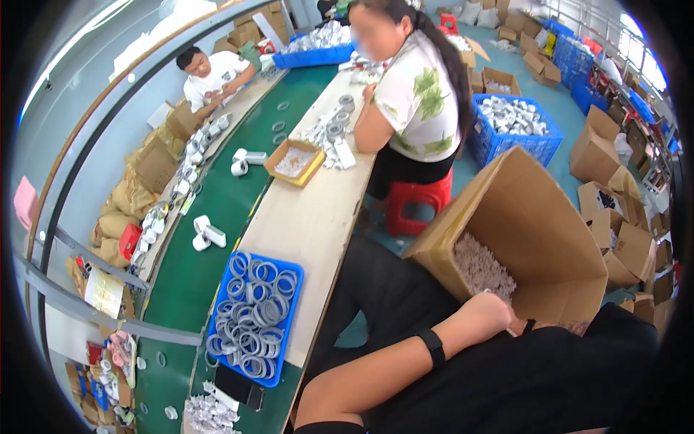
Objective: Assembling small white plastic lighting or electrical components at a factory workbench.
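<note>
Cardboard box (538,224), right of frame | pale parts (478,266) inside | likely stiff, creasable; grip rim | left hand (487,315) curled, hold unclear; right hand unseen

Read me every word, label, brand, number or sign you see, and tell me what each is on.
Cardboard box on the right: small dark marking, not clear enough to quote.
Seated co-worker's white T-shirt: dark chest print, too small to make out.
No other text is readable.

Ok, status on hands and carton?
Left hand at open carton, grip hidden. Right hand unclear. Small pale parts inside carton, partly behind left hand.
</note>
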A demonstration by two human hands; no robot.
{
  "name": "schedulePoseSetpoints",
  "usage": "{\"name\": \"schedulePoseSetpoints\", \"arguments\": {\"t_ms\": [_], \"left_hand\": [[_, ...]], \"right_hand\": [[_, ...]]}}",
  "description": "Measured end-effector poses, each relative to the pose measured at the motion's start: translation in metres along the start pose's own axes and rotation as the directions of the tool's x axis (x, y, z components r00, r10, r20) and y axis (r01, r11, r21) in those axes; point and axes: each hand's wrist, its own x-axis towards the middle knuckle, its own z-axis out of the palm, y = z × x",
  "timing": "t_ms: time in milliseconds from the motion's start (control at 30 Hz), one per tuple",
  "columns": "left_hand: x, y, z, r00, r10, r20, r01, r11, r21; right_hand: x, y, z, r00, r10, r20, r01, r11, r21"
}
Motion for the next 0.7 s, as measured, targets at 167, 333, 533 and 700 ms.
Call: {"name": "schedulePoseSetpoints", "arguments": {"t_ms": [167, 333, 533, 700], "left_hand": [[-0.011, -0.041, 0.044, 0.985, -0.165, 0.051, 0.168, 0.984, -0.064], [-0.020, -0.110, 0.107, 0.898, -0.382, 0.220, 0.415, 0.900, -0.131], [0.004, -0.180, 0.102, 0.752, -0.538, 0.380, 0.606, 0.791, -0.081], [0.012, -0.219, 0.103, 0.545, -0.699, 0.463, 0.778, 0.628, 0.031]], "right_hand": [[0.023, 0.045, 0.008, 0.988, -0.146, 0.049, 0.154, 0.958, -0.243], [0.048, -0.043, -0.009, 0.990, -0.125, 0.067, 0.140, 0.935, -0.325], [0.098, -0.033, -0.106, 0.983, -0.132, -0.128, 0.101, 0.969, -0.224], [0.102, -0.026, -0.204, 0.793, 0.018, -0.609, -0.198, 0.953, -0.228]]}}
